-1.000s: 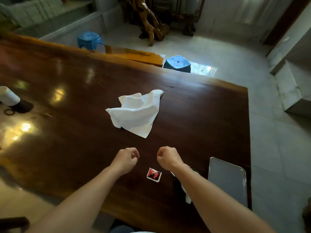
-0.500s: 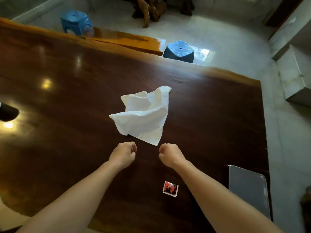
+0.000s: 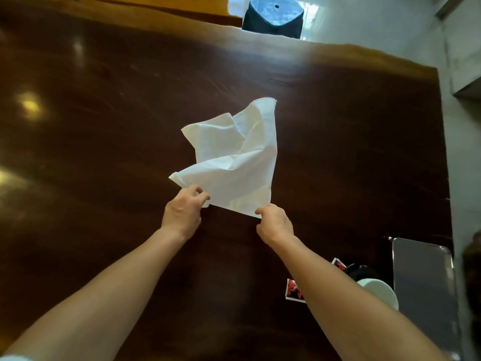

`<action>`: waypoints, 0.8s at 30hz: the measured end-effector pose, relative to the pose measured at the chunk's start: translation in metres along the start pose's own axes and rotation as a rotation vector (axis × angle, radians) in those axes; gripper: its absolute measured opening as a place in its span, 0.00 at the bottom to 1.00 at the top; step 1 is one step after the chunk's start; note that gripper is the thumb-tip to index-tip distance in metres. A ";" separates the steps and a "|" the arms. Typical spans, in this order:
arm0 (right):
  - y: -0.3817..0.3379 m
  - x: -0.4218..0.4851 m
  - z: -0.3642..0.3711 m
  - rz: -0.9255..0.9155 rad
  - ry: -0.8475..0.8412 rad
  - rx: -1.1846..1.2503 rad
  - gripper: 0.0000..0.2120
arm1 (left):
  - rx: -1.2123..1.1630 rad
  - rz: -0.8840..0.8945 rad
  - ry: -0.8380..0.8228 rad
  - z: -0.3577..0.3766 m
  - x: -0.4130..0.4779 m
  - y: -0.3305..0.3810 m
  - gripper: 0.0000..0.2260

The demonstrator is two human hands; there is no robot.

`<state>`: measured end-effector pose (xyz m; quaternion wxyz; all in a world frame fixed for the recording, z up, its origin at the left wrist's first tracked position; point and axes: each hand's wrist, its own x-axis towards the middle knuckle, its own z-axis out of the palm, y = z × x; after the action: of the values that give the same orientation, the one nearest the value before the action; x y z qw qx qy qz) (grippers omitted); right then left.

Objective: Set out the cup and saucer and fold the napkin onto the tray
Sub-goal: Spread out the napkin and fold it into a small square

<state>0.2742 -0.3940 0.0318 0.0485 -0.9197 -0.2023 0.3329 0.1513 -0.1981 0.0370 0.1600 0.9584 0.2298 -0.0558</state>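
Crumpled white napkin [image 3: 234,162] mid-table, near edge pinched at both ends.

Left hand [image 3: 183,209] pinching the near-left corner, right hand [image 3: 274,225] pinching the near-right corner, fingers curled on cloth. Far half bunched and twisted on the dark wooden table [image 3: 104,126]. Likely snags:
- Shallow pinch on thin cloth, so a corner could slip out on the lift or shake.
- Twist in the far half could get trapped, giving a skewed fold with uneven edges.
- Glossy top could let the cloth slide instead of flattening.
- Grey tray [image 3: 421,282] well apart at the near-right table edge. White crockery piece [image 3: 382,293], cup or saucer unclear, sits just beside it, half hidden by the right forearm. A sweep toward the tray could knock it or drag the red card [image 3: 294,290].
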 end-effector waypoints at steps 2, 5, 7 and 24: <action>-0.003 0.007 0.005 0.015 0.003 -0.042 0.17 | 0.014 0.005 0.015 0.003 0.007 -0.008 0.20; -0.002 0.016 0.013 0.023 0.008 -0.074 0.15 | -0.033 -0.071 0.026 0.007 0.016 -0.015 0.21; -0.001 0.020 0.017 0.023 0.035 -0.069 0.13 | -0.040 -0.097 0.027 0.009 0.021 -0.019 0.20; -0.003 0.021 0.026 -0.236 0.006 -0.356 0.14 | -0.003 -0.113 0.024 0.009 0.028 -0.017 0.05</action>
<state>0.2714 -0.3839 0.0003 -0.0755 -0.8847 -0.3640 0.2812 0.1685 -0.1746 0.0190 0.1554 0.9442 0.2857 -0.0527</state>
